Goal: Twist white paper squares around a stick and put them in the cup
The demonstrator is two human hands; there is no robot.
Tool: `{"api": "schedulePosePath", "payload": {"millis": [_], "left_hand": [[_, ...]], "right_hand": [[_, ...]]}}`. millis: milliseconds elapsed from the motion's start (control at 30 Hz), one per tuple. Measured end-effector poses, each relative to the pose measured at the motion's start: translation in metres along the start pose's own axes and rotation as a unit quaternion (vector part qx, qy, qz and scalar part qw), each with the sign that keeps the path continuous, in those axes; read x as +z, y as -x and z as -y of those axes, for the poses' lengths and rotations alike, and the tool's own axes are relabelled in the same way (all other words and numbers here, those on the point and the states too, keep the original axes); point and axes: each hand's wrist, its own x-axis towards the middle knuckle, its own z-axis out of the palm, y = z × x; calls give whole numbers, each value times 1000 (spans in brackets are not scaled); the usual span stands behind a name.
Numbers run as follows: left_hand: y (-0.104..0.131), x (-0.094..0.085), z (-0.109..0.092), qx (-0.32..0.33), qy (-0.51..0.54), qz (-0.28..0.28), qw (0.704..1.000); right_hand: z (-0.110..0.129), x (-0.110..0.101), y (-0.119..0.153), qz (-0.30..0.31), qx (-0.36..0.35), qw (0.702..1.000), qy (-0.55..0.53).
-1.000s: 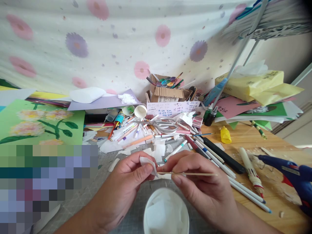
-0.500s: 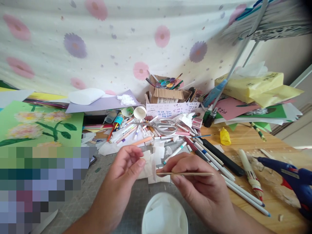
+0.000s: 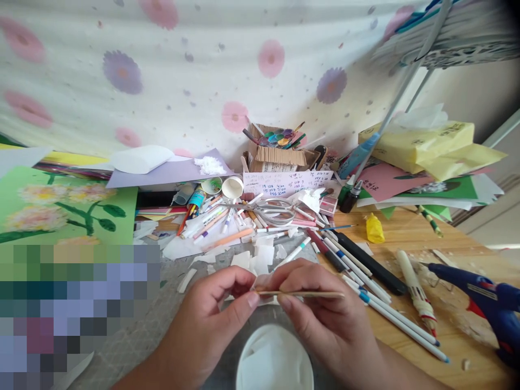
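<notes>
Looks from head height, forward and down over the table [image 3: 459, 241]. Faces almost straight to the cloth [image 3: 195, 116], at the far side, along the whole upper part. Sits near to the left hand [image 3: 215, 303] and the right hand [image 3: 320, 319], seeing both from behind, a little under the middle. Looks more steeply down into the cup [image 3: 275, 331], cut by the lower edge. Reaches on the left to the painting [image 3: 36, 216] and on the right to the glue gun [image 3: 475, 284], both near the border. Gives only this single view.
</notes>
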Motion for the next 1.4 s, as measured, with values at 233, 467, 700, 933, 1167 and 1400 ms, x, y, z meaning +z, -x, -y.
{"api": "schedulePosePath", "payload": {"millis": [233, 467, 700, 933, 1167, 1400], "left_hand": [[-2, 4, -9, -46, 37, -5, 998], [-3, 2, -9, -15, -45, -32, 998], [-4, -2, -5, -2, -19, -28, 999], [-8, -6, 2, -11, 33, -31, 999], [-10, -8, 6, -59, 140, -82, 985], [-10, -2, -4, -57, 196, -64, 977]], "right_hand": [[-3, -2, 2, -21, 50, 997, -58], [-13, 0, 0, -88, 126, 961, -232], [-10, -10, -14, -141, 210, 909, -331], [-3, -16, -21, -158, 263, 881, -360], [1, -24, -19, -85, 234, 883, -398], [21, -32, -11, 186, 154, 943, -228]]}}
